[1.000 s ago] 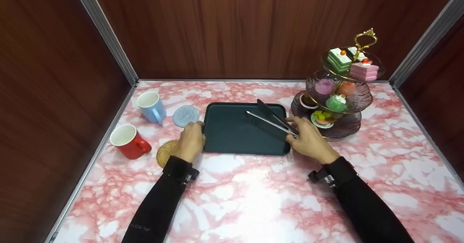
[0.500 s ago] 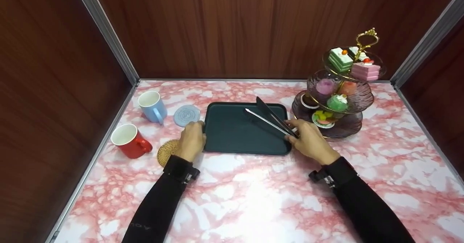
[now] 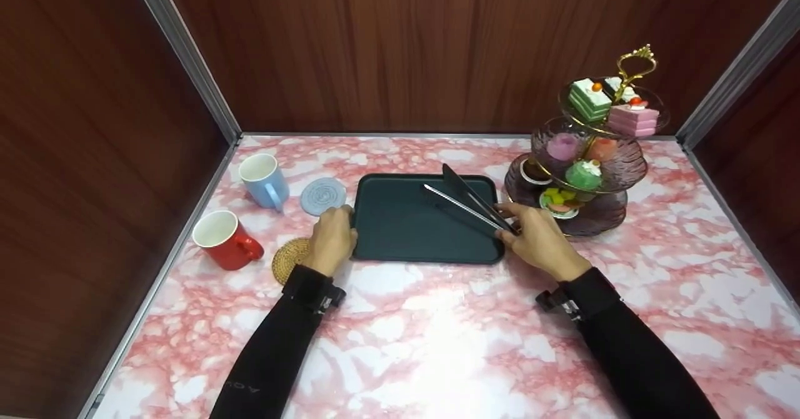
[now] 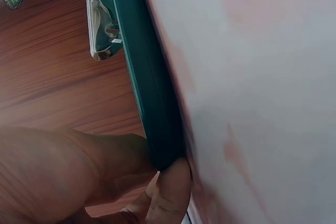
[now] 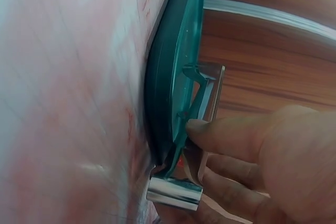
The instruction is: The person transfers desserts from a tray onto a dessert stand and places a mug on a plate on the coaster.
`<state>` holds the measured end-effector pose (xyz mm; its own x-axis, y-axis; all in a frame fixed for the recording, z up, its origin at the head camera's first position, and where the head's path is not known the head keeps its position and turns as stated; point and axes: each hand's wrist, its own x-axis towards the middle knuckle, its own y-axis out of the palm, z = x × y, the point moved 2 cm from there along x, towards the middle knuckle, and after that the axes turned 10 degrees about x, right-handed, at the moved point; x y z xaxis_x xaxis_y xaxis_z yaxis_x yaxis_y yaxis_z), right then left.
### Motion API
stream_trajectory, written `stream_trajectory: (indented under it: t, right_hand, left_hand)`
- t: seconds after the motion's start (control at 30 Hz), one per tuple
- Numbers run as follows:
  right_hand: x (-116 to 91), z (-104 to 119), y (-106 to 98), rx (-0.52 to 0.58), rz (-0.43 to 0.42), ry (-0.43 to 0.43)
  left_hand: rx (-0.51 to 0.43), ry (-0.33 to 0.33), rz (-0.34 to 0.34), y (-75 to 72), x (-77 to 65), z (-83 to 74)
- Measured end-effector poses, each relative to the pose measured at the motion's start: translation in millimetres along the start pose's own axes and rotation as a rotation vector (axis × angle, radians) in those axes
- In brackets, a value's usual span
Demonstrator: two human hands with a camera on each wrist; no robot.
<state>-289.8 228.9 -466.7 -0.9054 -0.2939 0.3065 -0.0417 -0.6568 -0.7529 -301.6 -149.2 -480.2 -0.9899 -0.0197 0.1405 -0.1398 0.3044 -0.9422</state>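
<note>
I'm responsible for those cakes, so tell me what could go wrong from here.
The tiered stand sits close to the right side of the tray; moving the right grip outward might knock it. The tongs slant over the tray, held near one end, so they could slip or tip. The left grip pinches the tray's left edge near the woven coaster, which might get dragged.

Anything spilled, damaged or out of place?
Nothing looks spilled or damaged. Mildly odd: the tongs in the right hand slant across the tray, and the red mug stands beside the woven coaster, not on it.
</note>
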Motion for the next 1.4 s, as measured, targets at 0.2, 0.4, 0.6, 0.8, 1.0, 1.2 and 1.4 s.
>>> stream_trajectory:
  t: [0.2,0.4,0.6,0.8,1.0,1.2,1.4]
  right_hand:
    - [-1,1,-3,0.012,-0.008,0.003]
    - [-2,2,-8,0.039,-0.01,0.012]
    - [-5,4,-13,0.022,-0.032,0.017]
    - [-5,8,-17,-0.005,-0.059,-0.007]
    - [-3,14,-16,-0.046,-0.078,-0.05]
    - [-1,23,-11,-0.035,-0.092,-0.097]
    - [3,32,-3,-0.016,-0.077,-0.169]
  left_hand:
    - [-0.029,0.03,0.002,-1.0,1.0,1.6]
    - [-0.059,0.054,-0.003,-4.1,1.6,1.5]
    - [-0.043,0.05,-0.006,-9.1,-0.5,3.1]
    - [-0.018,0.005,0.005,-18.8,-4.8,9.8]
    - [0.017,0.025,-0.013,-30.9,-12.7,19.9]
    - [0.054,-0.004,0.024,-35.4,-21.9,32.9]
    - [0.085,-0.078,0.079,-36.0,-30.9,39.8]
